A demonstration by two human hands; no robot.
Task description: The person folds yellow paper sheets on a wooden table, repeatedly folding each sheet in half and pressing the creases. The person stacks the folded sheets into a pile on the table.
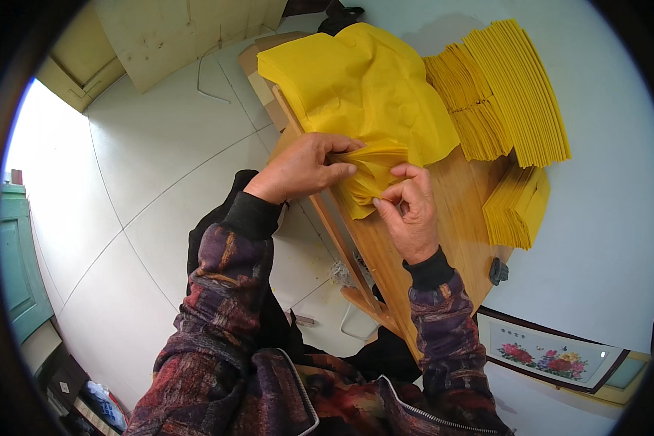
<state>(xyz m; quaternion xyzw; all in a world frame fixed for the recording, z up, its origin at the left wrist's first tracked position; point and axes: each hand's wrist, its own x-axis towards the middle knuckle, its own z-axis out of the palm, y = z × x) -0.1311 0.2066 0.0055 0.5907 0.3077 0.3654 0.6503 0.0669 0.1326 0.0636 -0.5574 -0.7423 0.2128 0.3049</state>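
Note:
A gathered, pleated piece of thin yellow paper [370, 171] is between my two hands, low over the near part of the wooden table. My left hand [309, 166] grips its left side, with the thumb in front and the fingers partly hidden behind the folds. On the other side, my right hand [412, 211] pinches its lower right edge between thumb and fingertip. Just beyond, a large crumpled pile of yellow sheets [356, 80] spreads across the table and hangs over its left edge.
Several folded yellow paper bundles [519, 94] stand stacked at the far right, with a smaller stack [516, 207] nearer. A small dark object [498, 271] sits by the right edge of the wooden table [450, 211]. Pale tiled floor [152, 145] lies left; a framed flower picture [548, 352] is lower right.

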